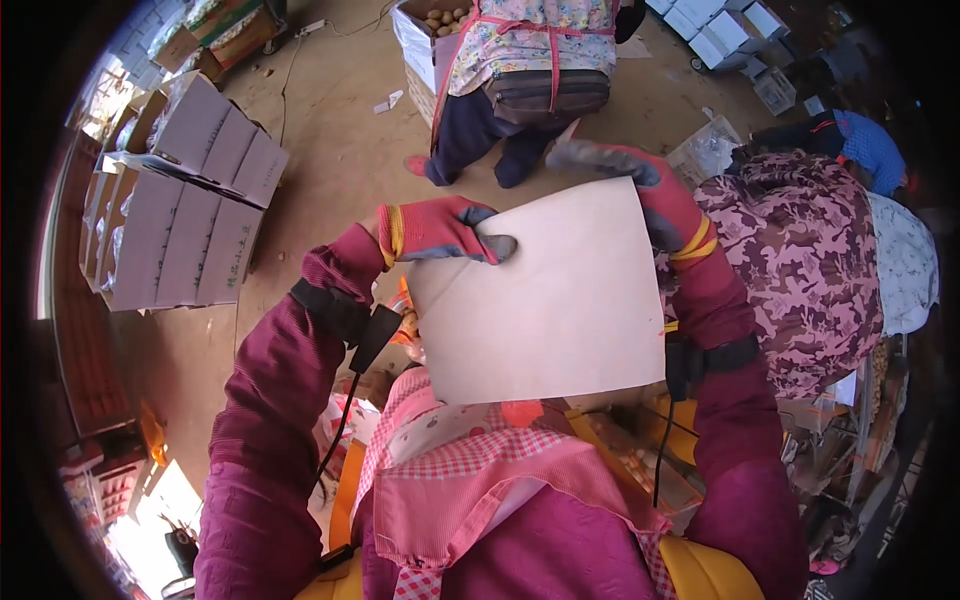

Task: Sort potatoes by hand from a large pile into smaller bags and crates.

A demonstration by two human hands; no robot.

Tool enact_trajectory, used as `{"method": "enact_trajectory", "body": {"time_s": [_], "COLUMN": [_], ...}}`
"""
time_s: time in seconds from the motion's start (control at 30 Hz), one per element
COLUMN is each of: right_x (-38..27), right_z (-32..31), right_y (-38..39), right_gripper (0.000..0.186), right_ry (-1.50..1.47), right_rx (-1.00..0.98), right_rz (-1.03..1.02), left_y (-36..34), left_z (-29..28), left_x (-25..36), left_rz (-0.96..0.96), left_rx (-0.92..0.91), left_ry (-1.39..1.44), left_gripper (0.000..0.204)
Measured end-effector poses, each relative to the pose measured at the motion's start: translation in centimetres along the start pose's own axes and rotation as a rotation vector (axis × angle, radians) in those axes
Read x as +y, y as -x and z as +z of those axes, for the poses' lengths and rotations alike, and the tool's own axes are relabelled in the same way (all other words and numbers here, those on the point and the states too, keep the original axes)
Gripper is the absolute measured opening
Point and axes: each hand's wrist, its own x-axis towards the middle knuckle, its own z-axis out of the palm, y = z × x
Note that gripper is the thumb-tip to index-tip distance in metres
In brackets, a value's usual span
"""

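A blank, pale beige sheet of paper or thin card is held up in front of my apron. My left hand, in a red glove with grey fingers and a yellow cuff, is closed on its upper left edge, the thumb lying over the face. At the upper right corner is my right hand, gloved alike. Its fingers stretch out leftward beyond the top edge, a little blurred, while the palm lies along the right edge. Behind the sheet, partly hidden, are round brownish items in an orange bag.
Stacked cartons stand at the left. Ahead, a person in a floral top stands by a box of round brown produce. Close on my right is a person in pink camouflage. White boxes are piled at the far right.
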Motion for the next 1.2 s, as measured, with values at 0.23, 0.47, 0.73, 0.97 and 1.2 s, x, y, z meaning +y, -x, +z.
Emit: {"method": "enact_trajectory", "body": {"time_s": [0.23, 0.47, 0.73, 0.97, 1.2], "right_x": [8.7, 5.9, 2.6, 12.5, 19.6], "right_z": [9.3, 14.8, 17.2, 19.8, 21.5], "right_y": [1.6, 0.2, 5.6, 18.1, 17.3], "right_gripper": [0.078, 0.027, 0.040, 0.037, 0.027], "right_ry": [-0.148, -0.349, -0.061, -0.147, -0.711], "right_rx": [0.343, 0.848, 1.361, 1.245, 0.883], "right_rz": [-0.026, 0.318, 0.283, 0.580, 0.826], "left_y": [4.3, 5.0, 1.6, 4.8, 5.3], "left_z": [-1.1, -2.5, 5.7, 10.3, 5.1], "left_x": [-2.6, -3.9, -2.8, -12.1, -22.1], "left_rz": [-0.080, -0.050, -0.113, -0.189, -0.753], "left_rx": [0.463, 0.308, 0.035, 0.087, 0.182], "left_ry": [0.816, 0.823, 0.632, -0.590, -0.985], "left_gripper": [0.043, 0.040, 0.054, 0.083, 0.068]}}
